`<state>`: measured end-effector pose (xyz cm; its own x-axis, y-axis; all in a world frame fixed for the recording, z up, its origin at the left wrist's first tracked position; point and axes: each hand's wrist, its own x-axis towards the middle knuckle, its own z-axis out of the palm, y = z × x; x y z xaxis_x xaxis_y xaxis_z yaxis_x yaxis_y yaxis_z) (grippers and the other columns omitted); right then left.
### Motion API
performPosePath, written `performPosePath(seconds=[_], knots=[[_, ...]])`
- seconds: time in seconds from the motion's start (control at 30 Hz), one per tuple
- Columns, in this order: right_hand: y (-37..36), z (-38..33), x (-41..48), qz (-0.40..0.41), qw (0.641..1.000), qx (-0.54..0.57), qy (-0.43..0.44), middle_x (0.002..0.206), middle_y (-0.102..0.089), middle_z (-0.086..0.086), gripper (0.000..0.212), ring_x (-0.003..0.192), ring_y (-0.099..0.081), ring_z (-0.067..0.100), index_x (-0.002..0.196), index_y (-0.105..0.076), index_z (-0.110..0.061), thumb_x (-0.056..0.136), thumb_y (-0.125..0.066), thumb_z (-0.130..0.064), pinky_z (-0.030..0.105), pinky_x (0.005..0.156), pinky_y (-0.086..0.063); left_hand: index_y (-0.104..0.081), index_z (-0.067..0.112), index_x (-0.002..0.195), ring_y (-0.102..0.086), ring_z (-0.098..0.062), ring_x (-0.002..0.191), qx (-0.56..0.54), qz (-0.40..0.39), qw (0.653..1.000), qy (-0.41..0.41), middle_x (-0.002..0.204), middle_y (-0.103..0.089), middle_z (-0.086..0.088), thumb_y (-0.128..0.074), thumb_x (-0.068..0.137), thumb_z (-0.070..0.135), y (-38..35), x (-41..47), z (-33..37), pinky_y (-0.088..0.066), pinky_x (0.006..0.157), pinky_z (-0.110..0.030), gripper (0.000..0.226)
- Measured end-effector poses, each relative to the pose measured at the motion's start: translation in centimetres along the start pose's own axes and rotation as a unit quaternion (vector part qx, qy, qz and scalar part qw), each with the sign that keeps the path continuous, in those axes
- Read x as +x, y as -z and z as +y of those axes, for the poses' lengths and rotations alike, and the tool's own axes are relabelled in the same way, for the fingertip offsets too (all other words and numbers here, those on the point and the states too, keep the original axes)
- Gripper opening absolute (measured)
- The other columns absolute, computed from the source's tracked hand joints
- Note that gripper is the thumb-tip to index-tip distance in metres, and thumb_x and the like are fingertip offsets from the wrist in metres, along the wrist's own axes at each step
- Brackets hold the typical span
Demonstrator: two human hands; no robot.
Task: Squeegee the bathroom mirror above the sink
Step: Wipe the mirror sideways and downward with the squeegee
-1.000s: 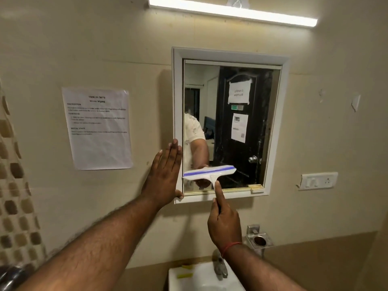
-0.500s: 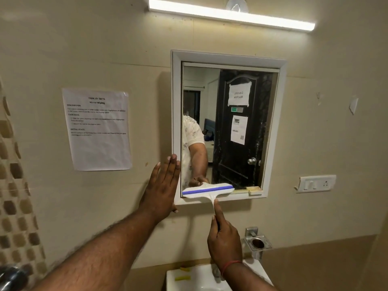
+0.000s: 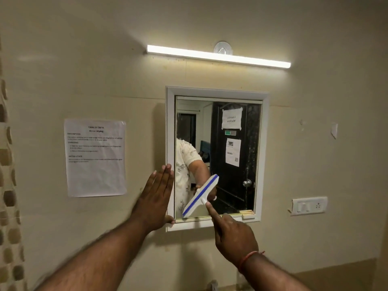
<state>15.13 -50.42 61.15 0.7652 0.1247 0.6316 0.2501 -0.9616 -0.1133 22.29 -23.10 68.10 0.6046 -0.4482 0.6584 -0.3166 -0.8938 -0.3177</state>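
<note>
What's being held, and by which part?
Right hand grips the white, blue-striped plastic squeegee by its handle; left hand holds nothing, pressing flat on the white mirror frame.

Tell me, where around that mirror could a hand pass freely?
Free: the mirror glass above the squeegee, and wall between frame and switch plate. Crowded: the lower left corner, where the left hand lies flat against the frame and the right hand holds the squeegee.

Printed notice [image 3: 95, 157] taped to wall, left. Lit tube light [image 3: 218, 56] mounted above. Switch plate [image 3: 309, 206] fixed at right.
</note>
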Motion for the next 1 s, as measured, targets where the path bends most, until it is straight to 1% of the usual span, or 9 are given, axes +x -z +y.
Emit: performPosePath(seconds=[0.07, 0.13, 0.27, 0.37, 0.53, 0.67, 0.83, 0.93, 1.0], knots=[[1.9, 0.4, 1.5, 0.018, 0.999, -0.027, 0.029, 0.096, -0.064, -0.001, 0.093, 0.071, -0.066, 0.019, 0.165, 0.019, -0.058, 0.106, -0.048, -0.032, 0.041, 0.061, -0.061, 0.009, -0.003, 0.174, 0.017, -0.040, 0.172, 0.002, 0.009, 1.000, 0.002, 0.184, 0.020, -0.023, -0.088, 0.056, 0.090, 1.2, 1.4, -0.3, -0.005, 0.140, -0.055, 0.179], [4.3, 0.5, 3.6, 0.061, 0.995, -0.057, 0.060, 0.091, -0.066, -0.001, 0.093, 0.063, -0.065, 0.018, 0.170, 0.000, -0.053, 0.102, -0.058, -0.029, 0.039, 0.054, -0.060, 0.012, -0.003, 0.173, 0.018, -0.040, 0.172, 0.003, 0.011, 1.000, 0.004, 0.183, 0.022, -0.023, -0.087, 0.056, 0.091, 2.4, 2.8, -0.8, -0.005, 0.140, -0.055, 0.180], [9.5, 0.4, 7.9, 0.086, 0.980, -0.127, 0.130, 0.098, -0.073, 0.003, 0.086, 0.063, -0.067, 0.017, 0.170, -0.027, -0.047, 0.099, -0.072, -0.029, 0.033, 0.054, -0.058, 0.017, -0.002, 0.172, 0.021, -0.040, 0.171, 0.009, 0.015, 1.000, 0.001, 0.182, 0.027, -0.022, -0.087, 0.057, 0.091, 4.7, 5.3, -1.8, -0.008, 0.141, -0.057, 0.180], [12.0, 0.7, 10.3, 0.082, 0.968, -0.160, 0.174, 0.095, -0.072, 0.003, 0.073, 0.067, -0.065, 0.019, 0.169, -0.027, -0.048, 0.106, -0.060, -0.031, 0.035, 0.058, -0.059, 0.023, -0.001, 0.170, 0.029, -0.040, 0.169, 0.021, 0.013, 1.000, 0.017, 0.179, 0.035, -0.022, -0.084, 0.060, 0.091, 6.2, 6.8, -2.5, -0.002, 0.141, -0.056, 0.179], [14.0, 1.8, 13.1, 0.087, 0.948, -0.191, 0.238, 0.104, -0.076, 0.004, 0.072, 0.076, -0.071, 0.021, 0.165, -0.034, -0.048, 0.102, -0.067, -0.039, 0.037, 0.061, -0.061, 0.029, -0.001, 0.168, 0.037, -0.040, 0.165, 0.049, 0.000, 0.998, 0.039, 0.175, 0.043, -0.023, -0.079, 0.059, 0.096, 8.5, 9.2, -3.5, 0.005, 0.140, -0.056, 0.181], [16.7, 1.7, 15.4, 0.145, 0.937, -0.194, 0.252, 0.091, -0.072, 0.004, 0.073, 0.066, -0.067, 0.020, 0.162, -0.042, -0.045, 0.098, -0.072, -0.030, 0.036, 0.054, -0.058, 0.035, -0.002, 0.164, 0.041, -0.040, 0.163, 0.073, -0.008, 0.996, 0.057, 0.171, 0.048, -0.023, -0.073, 0.062, 0.099, 10.5, 11.1, -3.8, 0.010, 0.139, -0.055, 0.180], [20.8, 1.4, 17.9, 0.162, 0.929, -0.191, 0.274, 0.101, -0.074, 0.003, 0.055, 0.073, -0.069, 0.020, 0.161, -0.050, -0.043, 0.106, -0.049, -0.045, 0.032, 0.060, -0.054, 0.044, 0.001, 0.159, 0.045, -0.037, 0.160, 0.068, -0.027, 0.994, 0.083, 0.167, 0.055, -0.019, -0.076, 0.064, 0.097, 12.4, 13.4, -3.8, 0.014, 0.139, -0.054, 0.181], [21.6, 2.4, 19.4, 0.154, 0.917, -0.215, 0.298, 0.105, -0.076, 0.003, 0.058, 0.071, -0.067, 0.017, 0.161, -0.048, -0.043, 0.105, -0.061, -0.039, 0.031, 0.058, -0.056, 0.046, 0.002, 0.158, 0.047, -0.035, 0.159, 0.069, -0.039, 0.992, 0.095, 0.166, 0.057, -0.017, -0.080, 0.057, 0.096, 13.4, 14.4, -3.7, 0.015, 0.138, -0.053, 0.187], [21.8, 3.1, 20.1, 0.147, 0.912, -0.225, 0.308, 0.109, -0.077, 0.005, 0.059, 0.074, -0.068, 0.019, 0.162, -0.045, -0.045, 0.105, -0.060, -0.038, 0.035, 0.059, -0.059, 0.048, 0.003, 0.157, 0.050, -0.034, 0.157, 0.067, -0.049, 0.992, 0.100, 0.164, 0.060, -0.016, -0.083, 0.053, 0.096, 14.3, 14.9, -3.6, 0.017, 0.138, -0.052, 0.191]])
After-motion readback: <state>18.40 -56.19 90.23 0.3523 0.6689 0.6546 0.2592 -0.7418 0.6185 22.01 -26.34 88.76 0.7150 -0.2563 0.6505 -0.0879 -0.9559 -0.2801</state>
